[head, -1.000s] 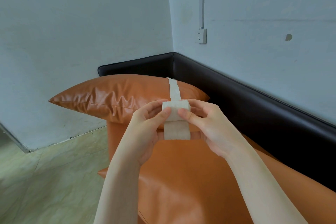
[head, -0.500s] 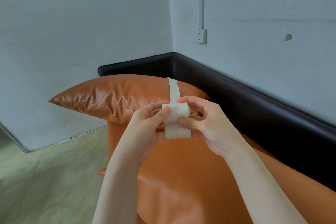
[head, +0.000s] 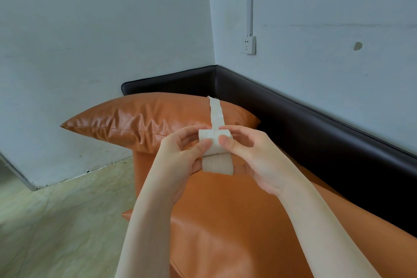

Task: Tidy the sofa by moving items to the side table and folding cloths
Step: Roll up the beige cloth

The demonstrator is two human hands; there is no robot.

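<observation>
A narrow white cloth strip (head: 217, 160) is partly rolled up, and both of my hands hold the roll above the orange sofa seat (head: 237, 221). My left hand (head: 180, 156) pinches its left side with the thumb on top. My right hand (head: 250, 153) pinches its right side. A loose tail of the white cloth strip runs up and away over the orange cushion (head: 146, 119), and a short flap hangs below the roll.
The black sofa back (head: 316, 124) runs along the corner of two pale walls. A wall socket (head: 249, 44) with a cable duct sits above it on the right. Pale tiled floor (head: 56, 221) lies to the left of the sofa.
My fingers have shifted around the roll as it turned a little. The roll stays at about the same height, and the flap under it looks slightly wider.
</observation>
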